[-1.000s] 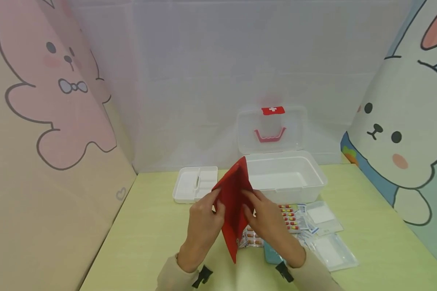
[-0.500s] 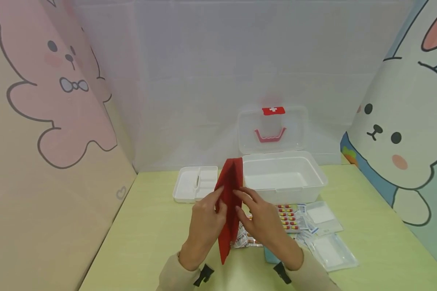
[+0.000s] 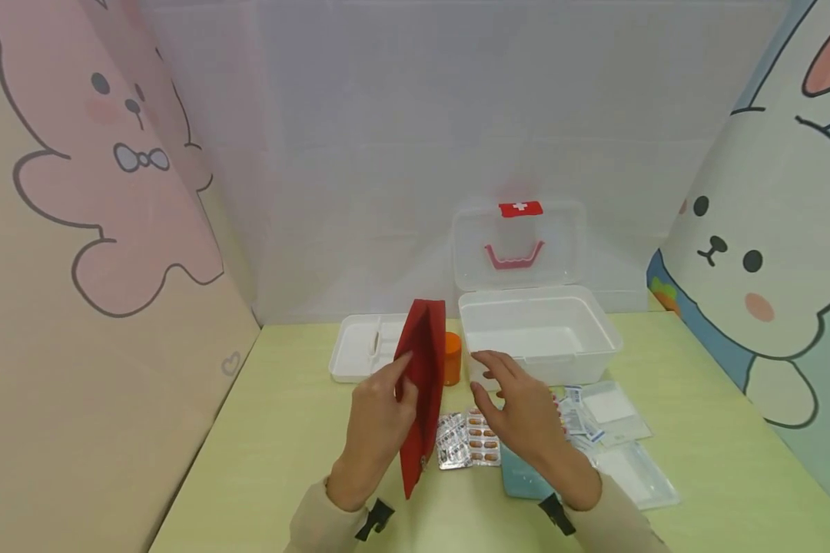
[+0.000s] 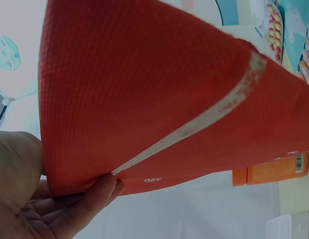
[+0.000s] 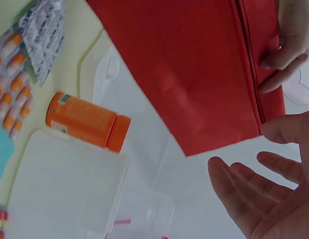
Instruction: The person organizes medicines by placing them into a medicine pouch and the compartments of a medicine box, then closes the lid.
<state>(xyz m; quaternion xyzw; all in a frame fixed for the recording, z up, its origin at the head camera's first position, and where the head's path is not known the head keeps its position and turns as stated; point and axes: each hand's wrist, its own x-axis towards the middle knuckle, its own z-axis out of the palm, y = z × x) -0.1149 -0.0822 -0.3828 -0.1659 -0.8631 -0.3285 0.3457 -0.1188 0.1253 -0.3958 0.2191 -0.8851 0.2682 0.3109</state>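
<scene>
My left hand (image 3: 379, 418) pinches a red zippered pouch (image 3: 423, 399) by its side and holds it up on edge over the table. The pouch's mouth gapes a little, and a pale stripe crosses one face in the left wrist view. Apart from it on the right, my right hand (image 3: 526, 411) is raised with fingers spread and holds nothing. Behind the pouch stands an orange bottle (image 3: 452, 359). Below the right hand lie a silver-backed blister pack (image 3: 453, 442), a blister pack of orange-and-white capsules (image 3: 484, 439) and a teal packet (image 3: 524, 470).
A white first-aid box (image 3: 567, 371) stands at the back, its clear lid (image 3: 470, 253) raised. Left of it lies a white compartment tray (image 3: 353, 349), partly behind the pouch. Flat clear-and-white packets (image 3: 609, 407) lie on the right. Printed panels border both sides.
My left hand has carried the pouch slightly left. My right hand has let go of the pouch and moved right, and the orange bottle now shows between them.
</scene>
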